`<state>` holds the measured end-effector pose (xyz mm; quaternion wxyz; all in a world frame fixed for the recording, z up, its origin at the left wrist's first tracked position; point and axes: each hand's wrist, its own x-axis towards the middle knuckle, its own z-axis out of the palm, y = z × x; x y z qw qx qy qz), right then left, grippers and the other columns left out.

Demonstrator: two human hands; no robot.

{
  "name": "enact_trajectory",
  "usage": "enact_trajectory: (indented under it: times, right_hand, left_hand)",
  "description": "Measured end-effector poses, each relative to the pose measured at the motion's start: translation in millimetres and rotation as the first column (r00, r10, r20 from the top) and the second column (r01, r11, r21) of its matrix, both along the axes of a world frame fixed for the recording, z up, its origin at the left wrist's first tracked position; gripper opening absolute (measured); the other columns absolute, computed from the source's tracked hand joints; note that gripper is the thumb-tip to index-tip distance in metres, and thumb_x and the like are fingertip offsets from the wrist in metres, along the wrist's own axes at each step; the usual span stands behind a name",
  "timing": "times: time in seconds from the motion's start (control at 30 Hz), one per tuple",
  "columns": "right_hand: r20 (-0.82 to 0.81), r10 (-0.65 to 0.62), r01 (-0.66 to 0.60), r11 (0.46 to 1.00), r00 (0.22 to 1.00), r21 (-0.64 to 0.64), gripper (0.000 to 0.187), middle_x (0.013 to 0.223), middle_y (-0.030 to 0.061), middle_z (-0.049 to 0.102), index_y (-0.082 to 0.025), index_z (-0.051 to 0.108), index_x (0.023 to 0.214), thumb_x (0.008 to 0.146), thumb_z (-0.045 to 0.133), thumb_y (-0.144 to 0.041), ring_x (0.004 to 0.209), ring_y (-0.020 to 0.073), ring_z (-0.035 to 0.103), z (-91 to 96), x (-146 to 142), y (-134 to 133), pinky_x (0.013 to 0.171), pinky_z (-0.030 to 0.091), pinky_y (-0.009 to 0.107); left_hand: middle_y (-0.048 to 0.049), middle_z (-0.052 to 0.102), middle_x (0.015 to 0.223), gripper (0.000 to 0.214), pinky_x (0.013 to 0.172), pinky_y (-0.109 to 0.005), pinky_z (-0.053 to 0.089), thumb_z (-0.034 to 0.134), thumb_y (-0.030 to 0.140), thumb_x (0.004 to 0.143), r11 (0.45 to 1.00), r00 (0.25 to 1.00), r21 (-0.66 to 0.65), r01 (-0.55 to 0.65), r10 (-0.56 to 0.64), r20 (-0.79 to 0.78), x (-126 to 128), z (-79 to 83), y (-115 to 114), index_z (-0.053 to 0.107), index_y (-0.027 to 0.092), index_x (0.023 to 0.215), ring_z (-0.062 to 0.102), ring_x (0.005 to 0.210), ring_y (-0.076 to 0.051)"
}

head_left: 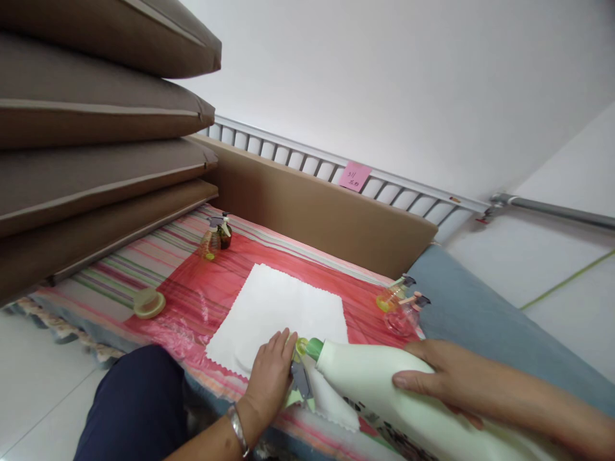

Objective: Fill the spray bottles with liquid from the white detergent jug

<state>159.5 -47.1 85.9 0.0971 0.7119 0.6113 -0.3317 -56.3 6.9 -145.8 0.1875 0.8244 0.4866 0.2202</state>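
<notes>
My right hand (pixel 444 378) grips a large pale green bottle (pixel 365 371), tipped so its green neck (pixel 314 348) points left. Close by that neck, my left hand (pixel 271 365) is closed around a small spray bottle, whose body is mostly hidden by the fingers. A yellow-green rounded part (pixel 301 346) shows between the fingertips and the green neck. Just right of the left hand is a grey spray trigger (pixel 301 382) with pale green parts; whether it is attached to the bottle I cannot tell. Beneath lies a white scalloped-edge cloth (pixel 283 301) on red translucent film (pixel 192 288).
Two spray bottles (pixel 210 243) stand at the back left, and two more (pixel 402 314) at the right. A round pale green lid (pixel 149 303) lies at the left. Stacked brown cushions (pixel 106 115) rise there. A brown board (pixel 312 205) leans against the radiator (pixel 283 153).
</notes>
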Motion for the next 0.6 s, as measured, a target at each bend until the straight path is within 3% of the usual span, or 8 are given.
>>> enact_trajectory:
  times: [0.6]
  right_hand:
    - [0.015, 0.009, -0.009, 1.000, 1.000, 0.017, 0.034, 0.063, 0.0024, 0.057, -0.013, 0.058, 0.085, 0.081, 0.050, -0.046, 0.042, 0.0094, 0.047, 1.1, 1.4, 1.3, 0.034, 0.032, 0.018]
  left_hand:
    - [-0.0068, 0.041, 0.144, 0.081, 0.104, -0.040, 0.034, 0.038, -0.006, 0.060, 1.000, 1.000, 0.015, 0.005, -0.005, 0.013, 1.1, -1.4, 1.4, 0.037, 0.019, 0.138, 0.037, 0.131, -0.023]
